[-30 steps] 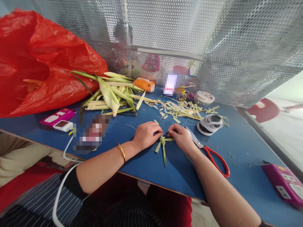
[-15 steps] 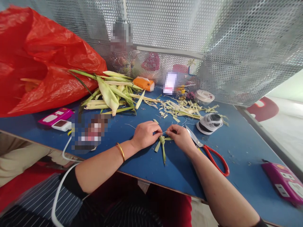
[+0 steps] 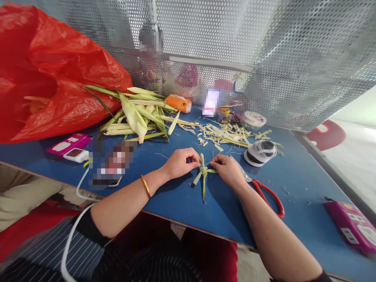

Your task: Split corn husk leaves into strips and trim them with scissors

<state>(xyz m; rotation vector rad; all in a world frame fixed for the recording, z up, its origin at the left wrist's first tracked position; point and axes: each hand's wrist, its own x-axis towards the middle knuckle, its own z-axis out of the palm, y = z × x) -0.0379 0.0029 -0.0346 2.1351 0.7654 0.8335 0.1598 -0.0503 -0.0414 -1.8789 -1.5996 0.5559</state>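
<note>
A small knot of woven pale-green leaf strips lies on the blue table, several strip ends sticking out like a star. My left hand is at its left, thumb and fingertips pinched together on what looks like a thin thread. On the other side my right hand pinches too, with a fine pale thread running from its fingertips towards the knot. Scissors with red handles lie partly under my right hand and forearm. Past that hand sits a spool of black and white thread.
Leaf scraps are scattered behind my hands. A pile of long corn husks lies at the back left beside a red plastic bag. An orange tissue pack, a tape roll and a purple device are also on the table.
My hands have moved slightly apart from the knot, my left one leftwards. More of the knot shows now, including a strip pointing away from me.
</note>
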